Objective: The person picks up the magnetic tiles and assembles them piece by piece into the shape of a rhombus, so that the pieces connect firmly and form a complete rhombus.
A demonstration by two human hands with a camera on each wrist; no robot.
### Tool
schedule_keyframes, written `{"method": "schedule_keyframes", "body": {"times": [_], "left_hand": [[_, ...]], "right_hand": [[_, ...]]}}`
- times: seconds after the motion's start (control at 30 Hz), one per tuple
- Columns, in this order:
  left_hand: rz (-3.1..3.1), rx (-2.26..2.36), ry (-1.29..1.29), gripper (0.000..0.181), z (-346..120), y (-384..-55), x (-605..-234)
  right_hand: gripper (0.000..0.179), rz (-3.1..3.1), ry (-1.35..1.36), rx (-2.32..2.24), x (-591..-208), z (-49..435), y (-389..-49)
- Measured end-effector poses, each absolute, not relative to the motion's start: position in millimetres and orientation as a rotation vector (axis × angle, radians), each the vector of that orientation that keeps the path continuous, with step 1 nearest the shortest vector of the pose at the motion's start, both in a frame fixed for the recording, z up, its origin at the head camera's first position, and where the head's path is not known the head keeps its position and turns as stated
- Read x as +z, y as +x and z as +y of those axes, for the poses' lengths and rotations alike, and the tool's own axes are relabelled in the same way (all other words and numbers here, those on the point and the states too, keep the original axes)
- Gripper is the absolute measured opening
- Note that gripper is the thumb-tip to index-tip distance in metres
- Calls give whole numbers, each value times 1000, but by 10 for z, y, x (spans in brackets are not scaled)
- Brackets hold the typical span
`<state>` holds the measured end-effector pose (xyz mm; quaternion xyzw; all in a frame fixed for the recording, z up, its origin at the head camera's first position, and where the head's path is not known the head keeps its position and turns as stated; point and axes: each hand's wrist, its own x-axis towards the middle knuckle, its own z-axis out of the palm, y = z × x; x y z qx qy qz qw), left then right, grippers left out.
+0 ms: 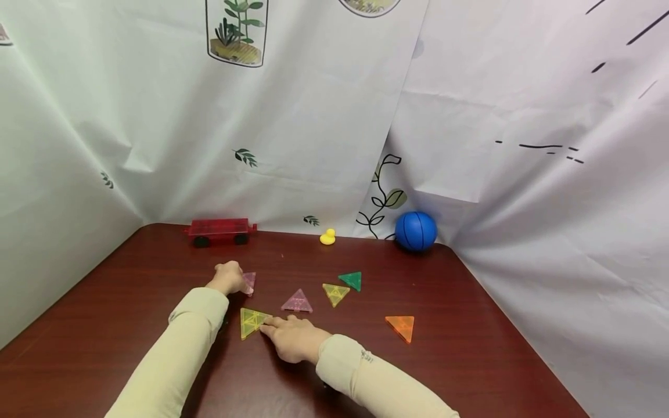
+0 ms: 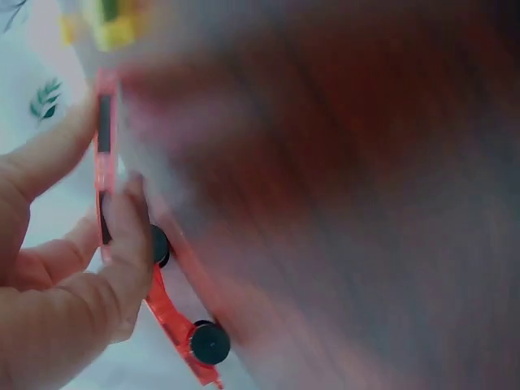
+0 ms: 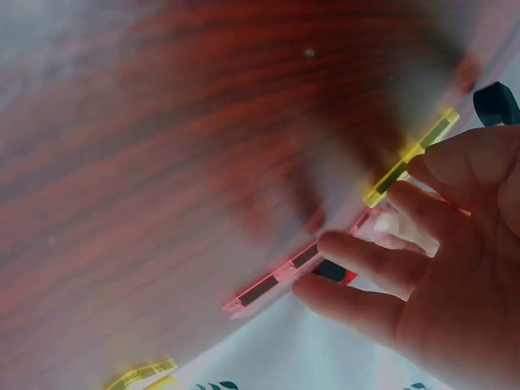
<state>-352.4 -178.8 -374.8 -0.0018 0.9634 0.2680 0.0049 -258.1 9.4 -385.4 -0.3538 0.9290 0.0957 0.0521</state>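
Note:
My left hand [image 1: 228, 278] pinches a pink translucent triangle tile [image 1: 251, 280] at the left middle of the table. The left wrist view shows this pink tile edge-on, thumb [image 2: 126, 236] on one side and a finger [image 2: 61, 150] on the other. Nearer the front, my right hand [image 1: 294, 338] pinches the right corner of a larger yellow triangle tile [image 1: 252, 321] lying low over the tabletop. In the right wrist view its other fingers [image 3: 361, 260] stretch out, overlapping a second pink triangle tile [image 3: 260, 292], which lies between and beyond the hands [image 1: 298, 302].
Right of the hands lie a smaller yellow triangle [image 1: 335, 294], a green triangle [image 1: 352, 280] and an orange triangle [image 1: 402, 326]. Along the back edge stand a red wheeled toy wagon [image 1: 219, 228], a yellow duck [image 1: 327, 237] and a blue ball [image 1: 416, 231]. White printed sheeting [image 1: 313, 116] surrounds the table.

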Motion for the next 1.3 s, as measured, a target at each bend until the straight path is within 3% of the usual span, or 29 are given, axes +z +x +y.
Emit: {"method": "schedule_keyframes", "body": {"times": [0.23,0.47,0.87,1.3], "left_hand": [[2849,1255,-92,34,-1879,-3509,-3782],[2586,1610,-45,39,-2002,-3405,-3766],[2587,1509,106,42,-2071,-2929,-3576],[2684,1372,53,37,-1984,-2752,-3571]], "right_hand": [[46,2821,-1067,336,-3869,68,-2615],[51,2808,-1083,413,-3876,43,-2621],[52,2811,-1080,415,-3863,73,-2641],[54,2824,-1092,387,-3862,78,-2626]]}}
